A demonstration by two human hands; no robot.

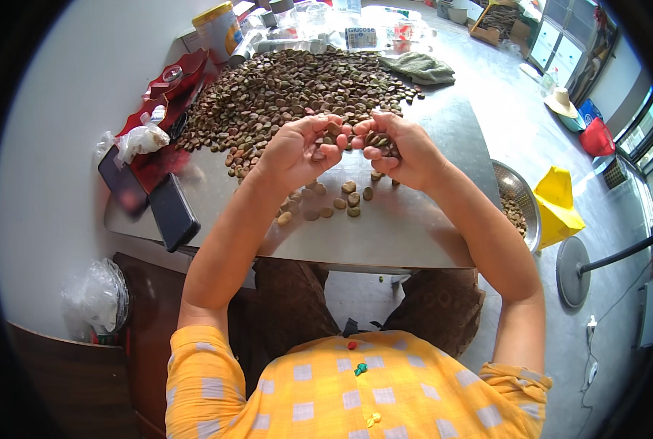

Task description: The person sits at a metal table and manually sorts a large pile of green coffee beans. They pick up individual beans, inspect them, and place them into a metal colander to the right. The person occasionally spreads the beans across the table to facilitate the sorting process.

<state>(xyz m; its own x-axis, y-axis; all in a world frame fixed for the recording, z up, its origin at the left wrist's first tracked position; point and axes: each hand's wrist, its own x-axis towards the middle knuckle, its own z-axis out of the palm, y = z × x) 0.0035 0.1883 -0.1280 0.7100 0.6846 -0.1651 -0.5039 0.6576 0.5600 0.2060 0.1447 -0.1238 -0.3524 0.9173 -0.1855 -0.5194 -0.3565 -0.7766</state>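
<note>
- One grey table (451, 117), front edge curved, beside a pale wall (70, 146); bright floor (502, 102) beyond to the right.
- Many brown beans (304, 88) heaped across the table's back and left, thinning toward the front; others loose below the hands.
- Behind the heap, one tub (219, 33) with a yellow rim and several clear bottles (291, 45), contents too unclear to tell.
- At left, one red tray (193, 67), with a crumpled white bag (144, 140) at its edge.
- At right, below table height, one metal colander (513, 179) with beans inside; just beside it, something yellow (555, 205).
- Farther right, one round stand base (574, 271), one red basket (597, 137), one straw hat (560, 102).
- Two phones (174, 212), side by side at the table's left edge.
- One cloth (420, 67) at the heap's right end.
- Left hand (293, 150): thumb and fingers curled in around a few beans, over the heap's front edge.
- Right hand (410, 150): cupped around several beans, fingertips just beside the left's; exact number in either impossible to tell.
</note>
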